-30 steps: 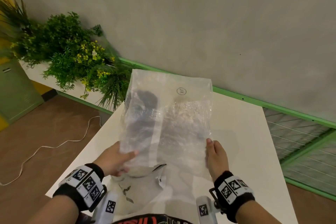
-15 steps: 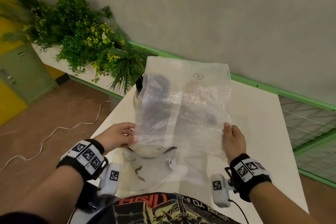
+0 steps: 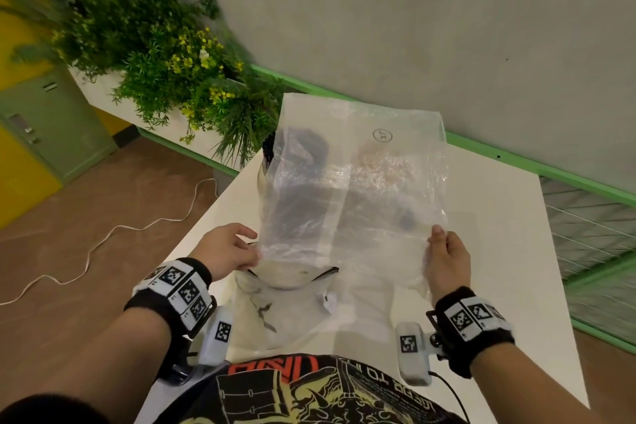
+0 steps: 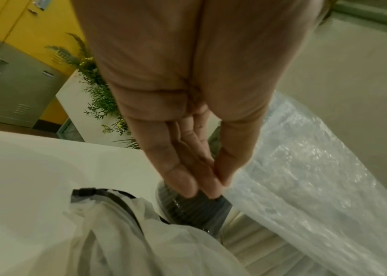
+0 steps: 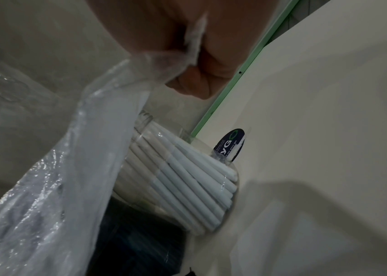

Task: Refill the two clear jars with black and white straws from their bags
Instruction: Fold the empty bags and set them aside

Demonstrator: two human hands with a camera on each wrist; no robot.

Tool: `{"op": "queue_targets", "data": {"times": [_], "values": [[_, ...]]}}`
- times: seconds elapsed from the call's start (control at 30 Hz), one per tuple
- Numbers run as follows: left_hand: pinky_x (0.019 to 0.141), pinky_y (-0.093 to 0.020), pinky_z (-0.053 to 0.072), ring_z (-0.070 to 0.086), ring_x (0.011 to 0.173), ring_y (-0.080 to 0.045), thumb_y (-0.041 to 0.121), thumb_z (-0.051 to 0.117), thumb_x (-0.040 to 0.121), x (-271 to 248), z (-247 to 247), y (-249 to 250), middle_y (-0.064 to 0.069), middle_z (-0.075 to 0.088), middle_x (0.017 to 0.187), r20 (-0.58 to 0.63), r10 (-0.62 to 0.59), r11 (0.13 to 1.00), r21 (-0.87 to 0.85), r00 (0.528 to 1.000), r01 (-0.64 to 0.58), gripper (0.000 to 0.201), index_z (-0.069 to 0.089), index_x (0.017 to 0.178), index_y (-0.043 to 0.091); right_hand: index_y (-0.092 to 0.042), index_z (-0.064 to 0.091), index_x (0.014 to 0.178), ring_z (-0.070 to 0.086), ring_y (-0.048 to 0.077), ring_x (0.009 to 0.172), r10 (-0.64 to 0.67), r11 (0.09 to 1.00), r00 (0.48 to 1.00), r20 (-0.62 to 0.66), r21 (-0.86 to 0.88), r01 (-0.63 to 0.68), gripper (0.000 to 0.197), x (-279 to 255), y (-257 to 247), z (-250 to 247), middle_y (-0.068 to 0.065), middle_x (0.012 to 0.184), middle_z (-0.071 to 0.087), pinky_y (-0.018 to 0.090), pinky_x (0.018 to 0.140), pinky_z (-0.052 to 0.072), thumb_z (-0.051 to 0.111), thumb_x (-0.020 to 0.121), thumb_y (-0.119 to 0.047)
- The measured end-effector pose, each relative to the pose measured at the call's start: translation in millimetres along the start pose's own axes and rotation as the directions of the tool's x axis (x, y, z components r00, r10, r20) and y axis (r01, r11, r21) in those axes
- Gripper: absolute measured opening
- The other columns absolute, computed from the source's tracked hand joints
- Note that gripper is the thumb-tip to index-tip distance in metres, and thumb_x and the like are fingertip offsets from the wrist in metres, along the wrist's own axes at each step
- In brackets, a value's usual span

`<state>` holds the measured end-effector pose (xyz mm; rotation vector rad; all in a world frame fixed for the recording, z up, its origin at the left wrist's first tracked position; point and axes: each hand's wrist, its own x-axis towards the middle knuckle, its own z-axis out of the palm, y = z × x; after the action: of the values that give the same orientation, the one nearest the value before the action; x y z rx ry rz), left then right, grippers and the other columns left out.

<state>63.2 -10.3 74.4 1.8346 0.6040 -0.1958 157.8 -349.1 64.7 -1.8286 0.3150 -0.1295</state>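
Note:
I hold a large clear plastic bag (image 3: 354, 189) upright over the white table (image 3: 499, 251). My left hand (image 3: 230, 251) pinches its lower left edge between thumb and straight fingers (image 4: 187, 179). The lower right edge of the clear bag (image 5: 58, 168) is bunched in the curled fingers of my right hand (image 3: 447, 258). Behind the bag stand two clear jars. The one with black straws (image 4: 195, 211) peeks out at the bag's left edge (image 3: 266, 151). The other jar, with white straws (image 5: 183, 179), carries a dark label (image 5: 230, 142).
A limp white bag with a black zip strip (image 3: 275, 313) lies on the table just before my body. Green plants (image 3: 172, 55) stand past the table's far left corner. A white cable (image 3: 103, 241) runs over the floor at left. A wire rack (image 3: 585, 217) lies right.
My left hand has slid from under the bag out to its lower left edge. The bag stays upright between both hands, and the right grip is unchanged.

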Motion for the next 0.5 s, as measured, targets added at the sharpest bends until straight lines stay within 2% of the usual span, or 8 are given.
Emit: {"op": "queue_targets", "data": {"times": [0.1,0.2,0.27,0.33,0.4,0.43,0.5], "values": [[0.079,-0.039,0.057,0.067,0.070,-0.028,0.002,0.073,0.074,3,5,-3,-0.016,0.071,0.079,-0.088,-0.024,0.999,0.026,0.996,0.027,0.030,0.058,0.099,0.009,-0.017,0.042,0.070,0.035,0.018,0.060,0.004,1.000,1.000,0.003,0.025,-0.004,0.037,-1,0,2,0.001,0.063,0.038,0.033,0.057,0.033,0.046,0.099,-0.041],[0.087,-0.044,0.054,0.070,0.083,-0.029,0.009,0.071,0.077,3,6,-5,-0.008,0.074,0.073,-0.081,-0.048,0.998,0.036,0.996,0.051,0.024,0.057,0.096,0.013,-0.017,0.042,0.071,0.033,0.017,0.057,-0.009,0.999,1.000,0.016,0.051,0.008,0.037,-3,-1,2,0.001,0.062,0.035,0.032,0.053,0.032,0.046,0.099,-0.041],[0.088,-0.045,0.053,0.069,0.084,-0.026,0.011,0.070,0.078,2,5,-4,-0.004,0.074,0.071,-0.077,-0.048,0.997,0.058,0.996,0.052,0.022,0.056,0.095,0.016,-0.017,0.042,0.071,0.033,0.016,0.056,-0.014,0.998,1.000,0.019,0.062,0.013,0.037,-3,-4,1,0.000,0.061,0.035,0.030,0.052,0.031,0.046,0.099,-0.041],[0.083,-0.039,0.052,0.068,0.084,-0.023,0.011,0.069,0.077,0,2,-1,-0.002,0.074,0.074,-0.097,-0.016,0.994,0.106,0.995,0.026,0.022,0.056,0.094,0.019,-0.017,0.045,0.071,0.034,0.015,0.056,-0.028,0.999,0.999,0.024,0.028,0.027,0.037,-3,-6,0,-0.001,0.061,0.037,0.030,0.052,0.032,0.045,0.100,-0.040],[0.070,-0.030,0.047,0.065,0.084,-0.021,0.010,0.067,0.077,-3,0,4,-0.001,0.071,0.080,-0.113,0.024,0.986,0.167,0.993,-0.005,0.023,0.056,0.095,0.020,-0.016,0.047,0.073,0.037,0.016,0.058,-0.037,0.999,0.998,0.044,-0.017,0.038,0.035,-3,-5,0,0.000,0.062,0.040,0.030,0.055,0.035,0.044,0.100,-0.039],[0.066,-0.028,0.043,0.063,0.082,-0.020,0.010,0.066,0.078,-5,-1,6,-0.001,0.069,0.081,-0.116,0.033,0.979,0.201,0.993,-0.009,0.024,0.056,0.098,0.019,-0.015,0.048,0.073,0.038,0.017,0.058,-0.040,0.999,0.997,0.067,-0.029,0.042,0.035,-3,-3,0,0.000,0.062,0.041,0.030,0.055,0.036,0.044,0.100,-0.038],[0.065,-0.029,0.041,0.060,0.078,-0.019,0.009,0.062,0.080,-7,-3,10,0.000,0.064,0.084,-0.096,0.035,0.965,0.262,0.995,-0.008,0.029,0.055,0.107,0.018,-0.011,0.051,0.080,0.045,0.019,0.060,-0.041,0.997,0.988,0.150,-0.055,0.050,0.029,-1,-1,-1,0.005,0.066,0.049,0.030,0.056,0.041,0.044,0.101,-0.031]]}}
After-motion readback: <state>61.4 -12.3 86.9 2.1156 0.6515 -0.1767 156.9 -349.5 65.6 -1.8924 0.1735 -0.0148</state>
